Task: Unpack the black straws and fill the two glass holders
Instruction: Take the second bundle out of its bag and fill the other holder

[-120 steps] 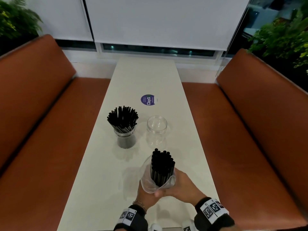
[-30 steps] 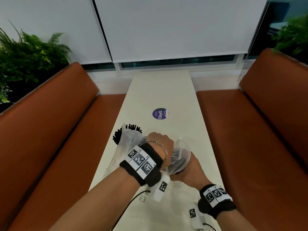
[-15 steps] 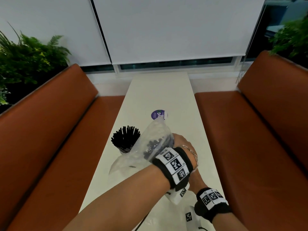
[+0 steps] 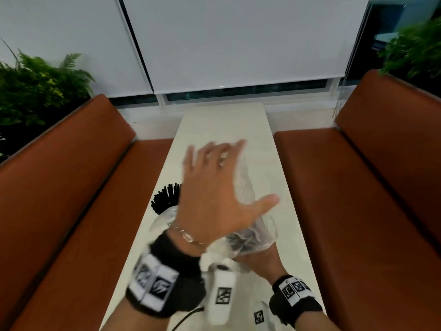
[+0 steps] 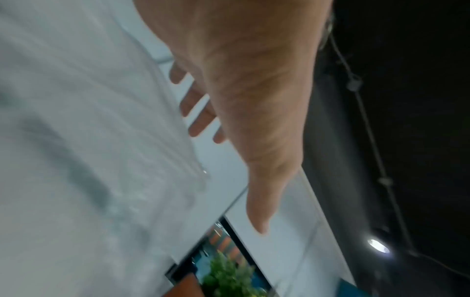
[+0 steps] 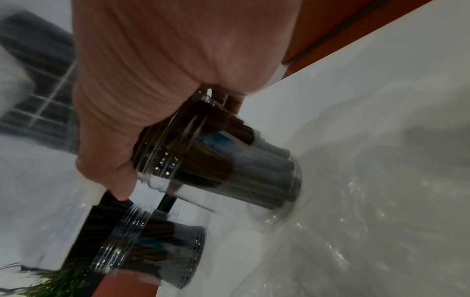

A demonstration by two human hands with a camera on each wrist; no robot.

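Observation:
My right hand (image 4: 257,261) grips the neck of a glass holder (image 6: 216,160) that stands on the table packed with black straws. A crumpled clear plastic bag (image 4: 248,187) rises over this holder and is blurred. My left hand (image 4: 229,177) hovers above the bag, fingers spread and straight, holding nothing; the left wrist view shows the left hand (image 5: 254,160) flat beside the bag (image 5: 89,140). The other glass holder (image 6: 142,247), also full of straws, stands just to the left; only its straw tips (image 4: 164,197) show in the head view.
The long white table (image 4: 226,123) runs away from me between two brown leather benches (image 4: 71,187) (image 4: 358,199). Green plants (image 4: 35,91) stand behind the benches. More plastic film (image 6: 356,201) lies on the table near the held holder.
My left hand, curled over the bag and straw bundle half a second ago, has let go and risen with fingers spread. My right hand stays low at the holder.

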